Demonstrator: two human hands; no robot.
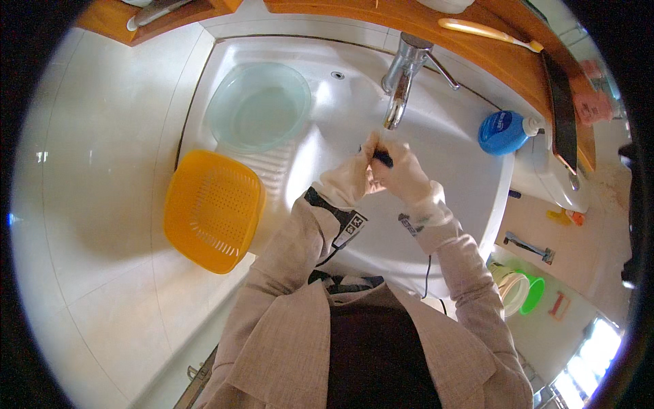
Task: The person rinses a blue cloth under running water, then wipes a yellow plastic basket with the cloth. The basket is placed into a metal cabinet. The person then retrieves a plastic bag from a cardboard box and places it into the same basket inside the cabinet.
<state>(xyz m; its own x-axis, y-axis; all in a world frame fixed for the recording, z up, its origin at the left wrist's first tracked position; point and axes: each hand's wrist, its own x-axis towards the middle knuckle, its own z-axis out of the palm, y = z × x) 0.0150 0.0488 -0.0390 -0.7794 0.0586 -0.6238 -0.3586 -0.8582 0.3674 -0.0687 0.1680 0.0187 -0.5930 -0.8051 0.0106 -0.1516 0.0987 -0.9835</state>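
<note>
Both my hands are raised together over the white sink [449, 184], just below the spout of the chrome tap [402, 82]. Pale gloves seem to cover them. My left hand [349, 176] is closed, its fingers meeting those of my right hand [405, 174]. Between them shows a small dark thing [383, 158], which the right fingers wrap round; its kind is too small to make out. What the left fingers grip is hidden. Black straps circle both wrists, with a small labelled device [349, 228] at the left one.
In the sink's back left corner sits a translucent pale green basin [225, 109]. A yellow perforated basket [178, 211] rests on the ribbed left side. At the right rim stands a blue pump bottle [499, 133]. A wooden shelf [327, 8] with a toothbrush [487, 33] runs overhead.
</note>
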